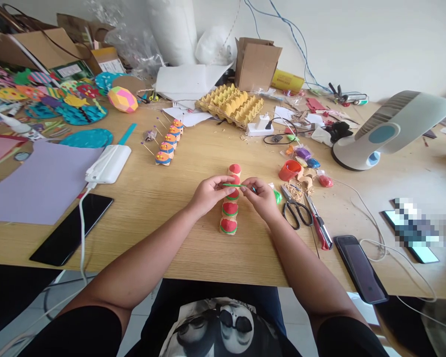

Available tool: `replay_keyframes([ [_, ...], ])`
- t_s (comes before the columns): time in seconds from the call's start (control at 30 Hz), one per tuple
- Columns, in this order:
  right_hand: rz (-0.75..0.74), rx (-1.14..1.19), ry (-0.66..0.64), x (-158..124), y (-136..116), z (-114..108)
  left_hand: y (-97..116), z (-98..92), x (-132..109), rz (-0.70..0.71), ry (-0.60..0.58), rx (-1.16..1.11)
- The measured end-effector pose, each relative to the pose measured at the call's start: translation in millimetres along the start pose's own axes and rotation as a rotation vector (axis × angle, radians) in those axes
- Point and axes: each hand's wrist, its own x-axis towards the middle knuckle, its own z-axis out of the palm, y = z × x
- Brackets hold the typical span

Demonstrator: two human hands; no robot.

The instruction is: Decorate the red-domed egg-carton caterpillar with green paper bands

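A thin green clay strip point(231, 185) is stretched between my left hand point(211, 193) and my right hand point(260, 197), each pinching one end. Both hands hover over a row of egg-carton cups point(229, 209) that runs away from me on the table. Red caps cover the cups, and the nearer ones have a green band round the lower edge. My fingers partly hide the middle cups. Close to my right hand lies a bright green lump in wrapping point(278, 197).
Scissors point(297, 208), a red utility knife point(320, 228) and a phone point(360, 267) lie to the right. A red cup point(290, 170) and a white fan point(390, 131) stand behind them. A finished-looking caterpillar point(167, 146) and a yellow egg tray point(230, 105) sit farther back.
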Motion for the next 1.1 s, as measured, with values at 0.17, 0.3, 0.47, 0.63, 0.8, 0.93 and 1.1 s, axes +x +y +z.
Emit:
replay_keyframes([
  [0.17,-0.022,0.015,-0.041,-2,-4,1,5,-0.3,-3,0.043,0.012,0.099],
  [0.3,0.001,0.006,-0.049,-3,-6,2,13,0.2,-5,0.161,0.029,0.223],
  [0.47,0.034,0.028,-0.06,-5,-7,3,18,1.2,-6,0.199,0.052,0.297],
  [0.63,0.033,0.022,-0.087,-6,-9,3,20,2.5,-8,0.243,0.038,0.337],
  [0.8,-0.026,-0.007,-0.075,-6,-10,3,23,3.7,-10,0.279,0.034,0.405],
  [0.93,-0.03,-0.058,-0.082,-6,-8,2,24,3.7,-11,0.307,0.028,0.434],
  [1.1,-0.04,-0.125,-0.08,-6,-6,1,27,3.5,-12,0.292,0.018,0.464],
])
